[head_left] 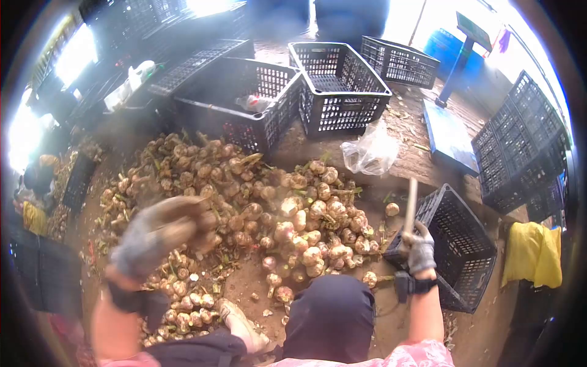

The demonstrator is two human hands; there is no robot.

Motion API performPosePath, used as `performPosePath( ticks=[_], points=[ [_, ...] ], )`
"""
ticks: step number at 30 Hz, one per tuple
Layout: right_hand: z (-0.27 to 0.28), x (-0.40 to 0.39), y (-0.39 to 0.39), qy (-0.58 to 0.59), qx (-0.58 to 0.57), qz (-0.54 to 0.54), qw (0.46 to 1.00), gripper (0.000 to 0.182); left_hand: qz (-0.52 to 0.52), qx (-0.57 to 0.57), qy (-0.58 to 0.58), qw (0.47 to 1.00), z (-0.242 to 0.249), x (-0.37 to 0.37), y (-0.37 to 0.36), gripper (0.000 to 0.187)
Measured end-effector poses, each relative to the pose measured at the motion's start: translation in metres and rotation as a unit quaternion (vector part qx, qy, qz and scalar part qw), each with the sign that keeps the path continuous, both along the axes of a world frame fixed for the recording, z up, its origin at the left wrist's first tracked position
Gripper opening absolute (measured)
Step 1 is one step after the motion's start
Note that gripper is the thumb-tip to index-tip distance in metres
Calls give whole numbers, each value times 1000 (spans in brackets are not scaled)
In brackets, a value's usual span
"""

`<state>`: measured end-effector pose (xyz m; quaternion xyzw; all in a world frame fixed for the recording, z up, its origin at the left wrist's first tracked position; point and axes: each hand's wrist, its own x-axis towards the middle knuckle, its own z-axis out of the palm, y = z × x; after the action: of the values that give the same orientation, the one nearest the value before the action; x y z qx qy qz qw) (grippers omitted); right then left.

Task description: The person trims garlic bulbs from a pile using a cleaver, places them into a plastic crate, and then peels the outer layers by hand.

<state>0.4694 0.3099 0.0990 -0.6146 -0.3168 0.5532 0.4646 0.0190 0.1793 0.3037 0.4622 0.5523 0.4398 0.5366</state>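
My left hand (pixel 162 232), in a grey and brown work glove, is over the left part of a heap of garlic bulbs (pixel 244 189). Motion smears its fingers, so I cannot make out whether they hold anything. My right hand (pixel 419 248), gloved in grey, is closed around a pale stick-like handle (pixel 411 205) that points upward. What the lower end of this tool looks like is hidden. Beside the right hand, a black plastic crate (pixel 471 269) lies tilted. Trimmed-looking bulbs (pixel 183 318) lie near my left foot, below the left hand.
Two black crates (pixel 339 104) (pixel 263 125) stand behind the heap, with another crate (pixel 400 64) farther back. A clear plastic bag (pixel 372 150) lies before them. At the right are a platform scale (pixel 449 137), stacked crates (pixel 520 140) and a yellow cloth (pixel 533 254). My knee (pixel 330 318) is in front.
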Motion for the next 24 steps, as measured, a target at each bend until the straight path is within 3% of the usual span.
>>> performPosePath(
  ticks=[3, 4, 5, 6, 7, 8, 9, 10, 11, 15, 16, 17, 18, 19, 20, 21, 22, 24],
  points=[
    [-16, -38, 72, 70, 2, 20, 997, 69, 144, -31, -195, 970, -113, 39, 57, 29],
    [-27, -48, 105, 23, -14, 16, 1000, 66, 225, -88, -223, 944, -154, 51, 63, 28],
    [-39, -54, 141, -27, -32, 14, 999, 63, 218, -130, -298, 920, -206, 54, 57, 27],
    [-49, -57, 170, -73, -36, 21, 996, 49, 243, -207, -337, 886, -231, 67, 46, 28],
    [-64, -56, 204, -82, -48, 18, 995, 32, 248, -242, -324, 880, -250, 77, 34, 30],
    [-80, -55, 232, -186, -19, 19, 982, 30, 270, -257, -297, 879, -269, 82, 21, 32],
    [-84, -59, 253, -287, 11, 22, 957, 29, 290, -271, -269, 878, -288, 85, 14, 34],
    [-89, -63, 273, -353, 10, 2, 936, 42, 284, -263, -213, 897, -315, 78, 11, 37],
    [-100, -67, 288, -357, -11, 11, 934, 42, 278, -262, -155, 911, -335, 73, -2, 40],
    [-149, -76, 283, -365, 124, 43, 922, 48, 358, -300, -191, 863, -335, 68, 17, 25],
    [-97, -103, 226, -413, 97, 96, 901, 48, 317, -280, -188, 887, -351, 62, 20, 24],
    [-93, -108, 191, -396, 164, 153, 890, 48, 276, -259, -185, 907, -366, 56, 22, 23],
    [-98, -113, 165, -359, 157, 218, 894, 49, 290, -257, -154, 909, -346, 68, 33, 25],
    [-105, -119, 145, -411, 171, 298, 845, 51, 301, -260, -179, 900, -340, 74, 40, 26],
    [-113, -128, 123, -367, 168, 367, 838, 52, 306, -233, -185, 904, -364, 75, 41, 25],
    [-121, -133, 106, -462, 226, 433, 741, 52, 309, -248, -228, 889, -351, 83, 46, 25],
    [-136, -136, 93, -481, 223, 387, 755, 52, 312, -264, -270, 872, -338, 91, 50, 25],
    [-143, -142, 81, -517, 249, 309, 758, 47, 248, -284, -240, 895, -338, 95, 49, 25]
  ],
)
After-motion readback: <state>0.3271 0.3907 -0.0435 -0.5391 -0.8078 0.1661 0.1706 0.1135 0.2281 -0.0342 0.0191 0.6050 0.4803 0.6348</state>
